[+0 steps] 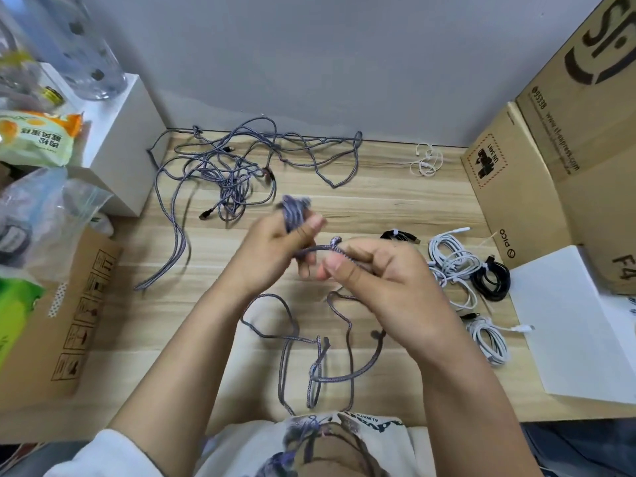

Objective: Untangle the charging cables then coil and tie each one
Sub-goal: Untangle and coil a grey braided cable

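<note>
My left hand (pixel 275 247) grips a small bundle of coiled grey braided cable (pixel 293 210) above the middle of the wooden table (pixel 395 208). My right hand (pixel 375 270) pinches the same cable's strand just right of it, where it loops between both hands. The loose rest of this cable (pixel 320 352) trails in loops on the table below my hands, toward my body. A tangled pile of more grey braided cables (pixel 227 166) lies at the back left. Coiled white cables (pixel 454 266), a coiled black cable (pixel 490 278) and another white coil (pixel 488 339) lie at the right.
Cardboard boxes (pixel 537 173) stand at the right, with a white box (pixel 571 321) in front of them. A white box (pixel 120 139), snack bags and a plastic bag (pixel 41 208) crowd the left, over a flat carton (pixel 62 321). White wire ties (pixel 426 160) lie at the back right.
</note>
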Motion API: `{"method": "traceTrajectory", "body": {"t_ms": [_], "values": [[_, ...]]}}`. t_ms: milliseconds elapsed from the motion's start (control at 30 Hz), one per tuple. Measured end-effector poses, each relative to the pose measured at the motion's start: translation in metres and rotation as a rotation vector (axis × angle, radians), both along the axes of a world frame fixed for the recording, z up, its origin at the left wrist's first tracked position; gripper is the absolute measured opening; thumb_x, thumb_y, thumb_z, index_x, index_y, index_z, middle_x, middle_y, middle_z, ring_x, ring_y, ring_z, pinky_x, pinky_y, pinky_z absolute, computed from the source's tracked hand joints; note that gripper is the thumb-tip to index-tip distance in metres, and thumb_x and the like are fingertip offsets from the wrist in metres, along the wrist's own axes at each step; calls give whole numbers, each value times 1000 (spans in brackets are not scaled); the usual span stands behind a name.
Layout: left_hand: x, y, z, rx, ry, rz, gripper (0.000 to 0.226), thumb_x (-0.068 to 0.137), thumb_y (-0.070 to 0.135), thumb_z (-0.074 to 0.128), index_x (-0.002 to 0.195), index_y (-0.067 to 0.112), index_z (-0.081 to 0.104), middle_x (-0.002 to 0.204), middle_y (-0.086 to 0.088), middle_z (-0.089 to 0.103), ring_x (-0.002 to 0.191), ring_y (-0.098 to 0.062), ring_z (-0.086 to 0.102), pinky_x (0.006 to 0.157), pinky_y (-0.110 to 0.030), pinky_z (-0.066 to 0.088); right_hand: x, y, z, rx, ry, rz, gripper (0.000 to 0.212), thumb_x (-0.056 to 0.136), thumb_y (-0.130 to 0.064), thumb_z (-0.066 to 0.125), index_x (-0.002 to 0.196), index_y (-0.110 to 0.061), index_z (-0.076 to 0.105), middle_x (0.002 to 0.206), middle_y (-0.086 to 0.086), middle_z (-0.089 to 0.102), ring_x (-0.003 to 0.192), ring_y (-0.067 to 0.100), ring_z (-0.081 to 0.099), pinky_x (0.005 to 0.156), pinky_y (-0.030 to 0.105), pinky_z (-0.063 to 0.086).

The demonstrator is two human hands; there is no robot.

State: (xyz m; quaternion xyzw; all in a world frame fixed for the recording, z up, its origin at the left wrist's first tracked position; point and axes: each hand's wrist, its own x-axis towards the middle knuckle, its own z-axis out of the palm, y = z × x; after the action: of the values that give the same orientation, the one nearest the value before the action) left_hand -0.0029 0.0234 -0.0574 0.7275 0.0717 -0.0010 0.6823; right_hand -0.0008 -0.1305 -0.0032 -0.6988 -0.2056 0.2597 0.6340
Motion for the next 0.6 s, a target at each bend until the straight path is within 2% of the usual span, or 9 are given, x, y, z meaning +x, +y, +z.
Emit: {"method": "traceTrajectory", "body": {"t_ms": [33, 100, 167, 200, 300, 367, 433, 500, 600], "values": [[-3, -2, 0, 0, 57, -114, 36, 94, 31, 43, 79, 4, 62, 40, 2, 51, 33, -8, 44, 40, -13, 33, 1, 0, -2, -3, -39, -42, 20, 85, -23, 59, 70, -13, 67, 66, 1, 70, 67, 5, 66, 70, 17, 48], [-7, -3, -1, -39, 98, -255, 53, 94, 49, 35, 58, 19, 58, 38, 1, 45, 31, -13, 37, 46, -29, 44, 4, -3, -6, -16, -78, -138, 25, 82, -28, 57, 62, -14, 65, 61, 2, 68, 63, 14, 65, 63, 23, 48], [-10, 0, -1, -82, 107, -344, 63, 88, 66, 27, 61, 21, 62, 38, 3, 40, 31, -11, 32, 63, -59, 46, 6, -5, -7, -70, -123, -213, 29, 81, -32, 57, 61, -12, 64, 60, 5, 66, 59, 27, 59, 60, 35, 45], [-11, 3, 0, -114, 120, -401, 67, 81, 75, 26, 67, 22, 65, 39, 5, 38, 32, -9, 31, 67, -63, 44, 6, -6, -7, -71, -139, -230, 31, 82, -32, 57, 59, -13, 62, 56, 3, 62, 55, 25, 53, 56, 33, 41], [-15, 10, 3, -297, 163, -597, 70, 74, 82, 38, 75, 17, 66, 40, 8, 36, 32, -9, 25, 67, -38, 49, 10, -5, -12, -69, -200, -303, 32, 82, -30, 59, 52, -20, 58, 49, -6, 55, 53, 5, 48, 55, 17, 37], [-17, 14, 5, -414, 150, -676, 54, 78, 69, 53, 74, 16, 64, 40, 11, 35, 32, -6, 23, 63, -26, 48, 14, -5, -18, -84, -204, -352, 30, 77, -33, 63, 51, -19, 60, 52, 4, 56, 57, 7, 50, 57, 23, 39], [-19, 17, 6, -480, 116, -712, 38, 80, 55, 62, 70, 18, 62, 39, 13, 35, 32, -5, 21, 62, -24, 47, 15, -2, -18, -74, -172, -335, 28, 76, -34, 66, 55, -16, 62, 53, 3, 55, 56, 7, 48, 56, 25, 37], [-21, 17, 6, -572, 85, -737, 31, 83, 48, 61, 70, 20, 61, 39, 14, 34, 32, -5, 20, 62, -23, 47, 16, 1, -18, -25, -96, -297, 30, 78, -35, 68, 55, -16, 60, 47, -9, 52, 47, -1, 43, 51, 12, 32], [-19, 16, 7, -876, 17, -835, 27, 94, 36, 50, 80, 16, 62, 39, 5, 22, 31, -7, 18, 65, -20, 46, 17, 2, -21, 57, 115, -221, 33, 83, -37, 59, 60, -15, 52, 40, -13, 38, 35, 0, 28, 39, 11, 22]]}}
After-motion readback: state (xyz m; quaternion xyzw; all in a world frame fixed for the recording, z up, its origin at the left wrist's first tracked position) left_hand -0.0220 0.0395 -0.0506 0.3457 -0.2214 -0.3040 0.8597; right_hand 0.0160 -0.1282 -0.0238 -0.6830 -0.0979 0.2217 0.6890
